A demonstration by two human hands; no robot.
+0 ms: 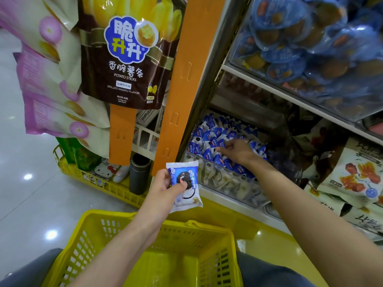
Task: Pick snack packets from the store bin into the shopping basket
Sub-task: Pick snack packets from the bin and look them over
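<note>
My left hand pinches a blue-and-white snack packet between thumb and fingers, above the far rim of the yellow shopping basket. My right hand reaches into the clear store bin and rests with spread fingers on the heap of small blue-and-white packets. Whether its fingers hold one of them is hidden. The basket sits on my lap and nothing shows on the visible part of its floor.
An orange hanging strip runs down left of the bin. A brown potato-stick bag and pink bags hang at the upper left. A yellow crate stands on the floor. Shelves of other snacks lie to the right.
</note>
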